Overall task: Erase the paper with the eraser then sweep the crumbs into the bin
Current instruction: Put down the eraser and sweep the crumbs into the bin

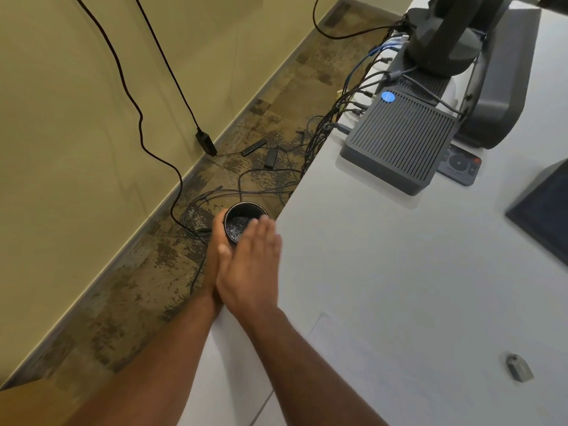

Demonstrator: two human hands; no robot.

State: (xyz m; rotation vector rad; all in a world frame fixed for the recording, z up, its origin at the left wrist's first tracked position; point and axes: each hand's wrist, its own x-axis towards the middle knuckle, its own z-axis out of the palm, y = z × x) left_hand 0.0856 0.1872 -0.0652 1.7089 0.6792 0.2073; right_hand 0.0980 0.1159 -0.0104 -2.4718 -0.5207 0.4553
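Crumb sweep at bench (384, 272) edge, spill risk.
Left hand (216, 241) grips bin (242, 222) below the edge; right hand (249, 269) flat, empty. Bin gap drops crumbs to floor (138, 287). Eraser (519, 372) lies well apart; paper (353, 348) edges faint.

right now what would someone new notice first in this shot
Two bare hands meet at the white table's left edge: the left hand holds a small black bin just off the edge, and the right hand sweeps flat toward it. Behind sits a ribbed grey box trailing cables; an eraser lies near right.
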